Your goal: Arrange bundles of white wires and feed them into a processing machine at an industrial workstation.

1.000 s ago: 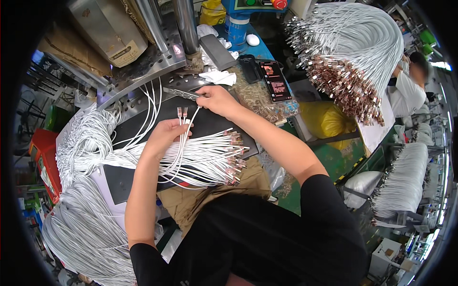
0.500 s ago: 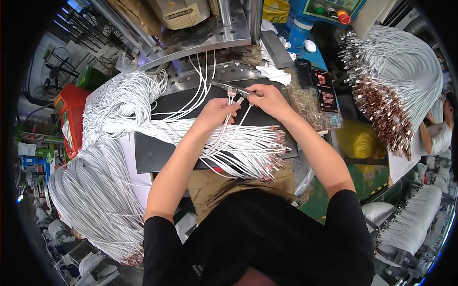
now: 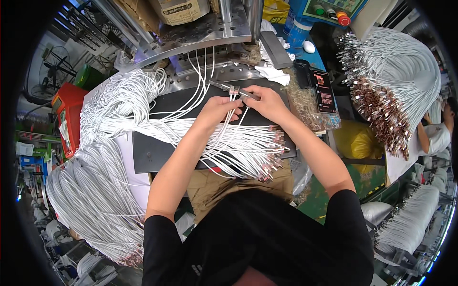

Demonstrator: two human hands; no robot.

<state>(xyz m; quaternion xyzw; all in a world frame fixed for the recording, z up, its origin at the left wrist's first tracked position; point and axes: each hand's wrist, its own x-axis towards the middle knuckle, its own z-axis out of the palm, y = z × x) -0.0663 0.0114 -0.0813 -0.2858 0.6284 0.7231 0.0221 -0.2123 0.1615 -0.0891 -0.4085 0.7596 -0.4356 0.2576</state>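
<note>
Head view looks down on your two hands meeting over a dark mat [image 3: 157,152]. Your left hand [image 3: 217,108] is pinched shut on a couple of white cables [image 3: 229,102], holding their metal plug ends upright near the top edge of the mat. Your right hand [image 3: 267,101] is closed around a thin metal tool [image 3: 224,86] whose tip points left, touching those plug ends. From your fingers the cables run down into a fan of cables [image 3: 238,148] lying across the mat, their plugs [image 3: 274,152] lined up at the right edge. More white cables loop up to the metal fixture [image 3: 205,33] of a machine just beyond your hands. A big bundle [image 3: 95,186] spills over the table's left side. Right of the mat sits a clear bag [image 3: 317,107] of small parts. Far right, another bundle [image 3: 400,81] hangs, with another person's arm [image 3: 429,136] beside it.
</note>
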